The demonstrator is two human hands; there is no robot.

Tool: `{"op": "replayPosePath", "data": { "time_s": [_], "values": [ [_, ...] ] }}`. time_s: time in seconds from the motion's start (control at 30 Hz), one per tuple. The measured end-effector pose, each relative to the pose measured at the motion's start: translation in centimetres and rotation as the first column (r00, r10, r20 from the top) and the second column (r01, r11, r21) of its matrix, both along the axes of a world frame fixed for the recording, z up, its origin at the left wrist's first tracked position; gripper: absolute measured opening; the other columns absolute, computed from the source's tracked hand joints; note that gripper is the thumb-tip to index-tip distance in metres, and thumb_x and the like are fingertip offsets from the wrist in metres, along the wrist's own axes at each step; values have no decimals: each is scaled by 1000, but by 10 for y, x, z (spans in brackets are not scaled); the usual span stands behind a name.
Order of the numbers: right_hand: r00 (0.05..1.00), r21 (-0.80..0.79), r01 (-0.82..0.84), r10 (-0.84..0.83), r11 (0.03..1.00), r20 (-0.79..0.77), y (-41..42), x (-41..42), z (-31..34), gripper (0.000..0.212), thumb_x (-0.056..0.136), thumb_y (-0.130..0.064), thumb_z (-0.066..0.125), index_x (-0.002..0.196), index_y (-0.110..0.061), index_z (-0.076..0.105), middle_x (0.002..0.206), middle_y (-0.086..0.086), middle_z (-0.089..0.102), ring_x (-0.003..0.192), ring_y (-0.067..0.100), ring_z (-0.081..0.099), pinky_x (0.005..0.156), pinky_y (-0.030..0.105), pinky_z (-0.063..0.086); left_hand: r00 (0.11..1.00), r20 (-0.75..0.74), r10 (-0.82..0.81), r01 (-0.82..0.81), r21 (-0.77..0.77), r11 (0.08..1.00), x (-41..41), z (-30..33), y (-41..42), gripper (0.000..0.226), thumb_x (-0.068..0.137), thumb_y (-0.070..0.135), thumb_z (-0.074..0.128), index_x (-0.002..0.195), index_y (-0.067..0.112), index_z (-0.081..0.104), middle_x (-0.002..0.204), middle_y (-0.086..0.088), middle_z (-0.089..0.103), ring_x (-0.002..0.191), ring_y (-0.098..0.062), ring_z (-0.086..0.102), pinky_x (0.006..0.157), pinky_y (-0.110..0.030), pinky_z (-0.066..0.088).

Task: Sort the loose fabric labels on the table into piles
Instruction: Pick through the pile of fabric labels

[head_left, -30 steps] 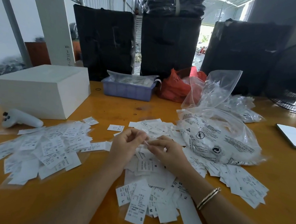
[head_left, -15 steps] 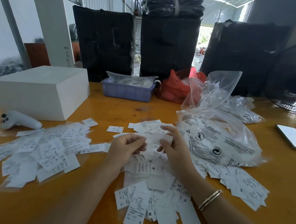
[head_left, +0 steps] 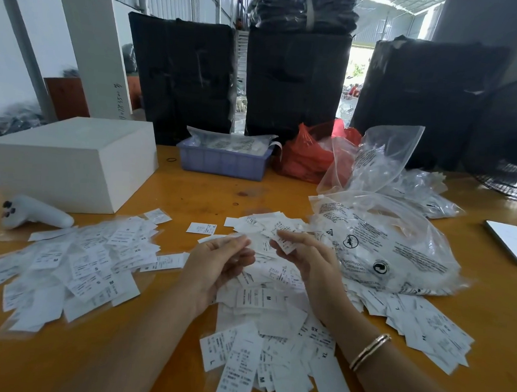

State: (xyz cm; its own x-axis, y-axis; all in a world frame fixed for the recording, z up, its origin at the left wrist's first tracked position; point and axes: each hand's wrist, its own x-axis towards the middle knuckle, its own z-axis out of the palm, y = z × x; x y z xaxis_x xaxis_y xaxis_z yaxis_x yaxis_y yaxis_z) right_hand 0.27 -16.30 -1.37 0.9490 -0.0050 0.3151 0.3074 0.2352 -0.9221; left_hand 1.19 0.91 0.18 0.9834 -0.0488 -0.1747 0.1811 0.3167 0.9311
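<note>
Held over the middle heap of labels (head_left: 262, 311), both hands, just in front of the clear printed bag (head_left: 393, 252). Right hand (head_left: 310, 262) with thumb and fingers pinched on one small white label (head_left: 286, 244), lifted clear of the heap. Left hand (head_left: 217, 263) with fingers curled inward, apparently nipping a pale scrap at the tips, though too blurred there to tell for sure. More labels spread in a loose pile (head_left: 74, 263) well left of the bag, near a white controller (head_left: 35, 212) and a white box (head_left: 68, 160); another scatter (head_left: 424, 327) just in front of the bag. Judged very light, thin and limp, likely slick enough to slide and cling in layers, so easily picked up two at a time. Best taken by an edge or corner between fingertip and thumb, one peeled off singly, size letter turned up for reading.
</note>
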Motion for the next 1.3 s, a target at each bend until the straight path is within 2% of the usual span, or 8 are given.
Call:
{"op": "replayPosePath", "data": {
  "time_s": [0.13,0.27,0.4,0.47,0.57,0.93,1.13,1.3],
  "values": [
    [987,-83,156,-158,984,-26,2,1,2,20,86,-5,64,92,-23,71,78,5,71,78,20,71,68,20,52,1000,14,10,-10,-7,1000,1,-2,0,19,72,22,73,85,8,70,80,-9,75,67,-14,72,49,-17,51],
    [978,-135,168,-183,976,-103,2,3,-1,34,82,-16,71,105,-41,66,64,4,45,63,14,52,68,12,50,1000,28,3,-3,4,1000,3,-4,0,19,75,19,73,91,10,69,81,-8,75,71,-15,72,50,-17,51],
    [978,102,100,-78,990,-194,10,-1,2,19,80,1,67,75,-17,68,74,2,67,73,16,64,68,20,53,996,78,-38,34,53,998,3,-7,0,19,78,16,72,94,9,67,83,-8,75,76,-16,72,53,-17,51],
    [969,258,82,-16,963,-246,14,0,2,18,80,7,65,75,-10,60,75,4,68,72,16,66,67,23,55,993,104,-54,45,96,994,4,-8,-1,18,79,15,72,95,8,66,84,-7,75,76,-15,72,55,-16,51],
    [959,378,85,27,922,-281,16,0,1,13,81,4,65,87,-8,62,83,7,71,77,18,68,69,25,56,990,128,-62,42,159,986,4,-9,-3,21,79,15,73,97,8,64,84,-3,75,78,-15,72,57,-16,52],
    [927,447,161,22,880,-375,31,2,2,10,80,-8,71,79,-6,61,67,5,66,71,17,64,74,27,53,975,213,-67,19,222,975,3,-13,-6,21,78,15,74,94,8,63,84,-3,75,80,-16,72,61,-18,53],
    [914,433,103,87,896,-397,33,2,0,31,64,-20,75,85,1,64,80,13,71,87,25,66,87,30,54,968,248,-44,-19,247,969,5,-17,-5,23,76,24,76,91,13,63,84,-1,75,82,-18,72,68,-27,52],
    [891,426,98,111,900,-440,32,2,0,23,78,-14,72,88,5,64,87,18,70,92,29,67,84,30,56,962,273,-22,-59,288,956,7,-20,-5,23,75,29,77,89,16,64,84,1,75,82,-18,72,75,-32,55]
  ]
}}
